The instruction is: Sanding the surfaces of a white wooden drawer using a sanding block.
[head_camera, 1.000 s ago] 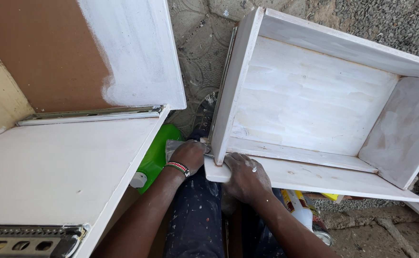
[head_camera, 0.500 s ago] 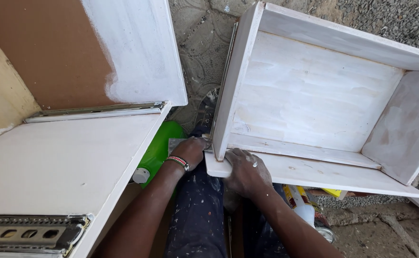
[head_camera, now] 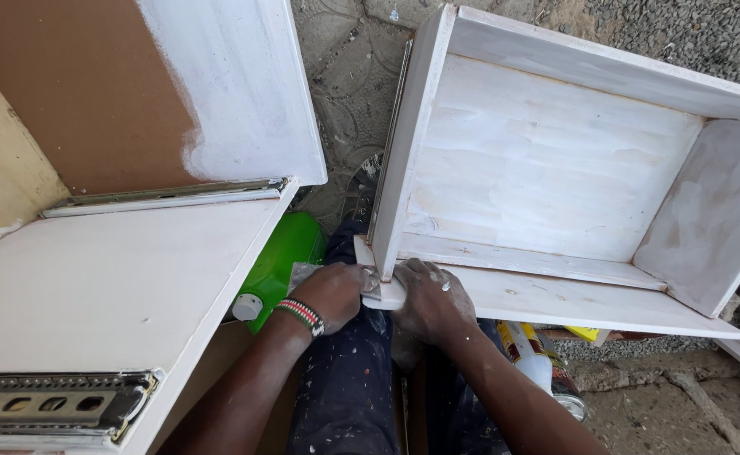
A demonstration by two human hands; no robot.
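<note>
The left hand [head_camera: 334, 291] is closed over a small grey abrasive pad [head_camera: 301, 274], pressing it against the near left corner of the white drawer [head_camera: 547, 168]. A beaded wristband [head_camera: 300, 314] sits on that wrist. The right hand [head_camera: 429, 303] lies just right of the left hand, its fingers [head_camera: 412, 271] curled over the projecting front panel [head_camera: 572, 302] of the drawer and gripping its edge. The two hands nearly touch at the corner.

Below both hands are the person's paint-spattered dark trousers [head_camera: 349, 379]. Right of the right forearm, a spray can [head_camera: 538, 371] lies on the ground.

Just left of the left hand, a green plastic container [head_camera: 281, 257] with a white cap shows beneath a white-painted panel [head_camera: 100, 286], which carries a metal drawer slide [head_camera: 50, 404] at its near edge.

Beyond the fingers, the drawer opens towards the camera, its interior unevenly coated white. Far left stands a brown board [head_camera: 83, 93], partly painted white.
</note>
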